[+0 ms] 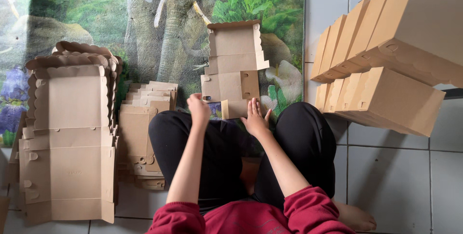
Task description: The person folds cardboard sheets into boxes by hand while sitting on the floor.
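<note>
Fingers (254,109) press cardboard (231,87) on mat (96,17).

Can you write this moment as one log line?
left hand: touching flat cardboard box blank | right hand: pressing its flap | folded boxes: stacked right

A tall stack of flat cardboard box blanks (67,137) with scalloped edges lies on the left, and a smaller pile of blanks (142,128) sits just beside it. Folded brown boxes (386,55) stand in rows on the grey tiled floor (386,181) at right. A jungle-print mat (144,21) with an elephant covers the floor ahead.
</note>
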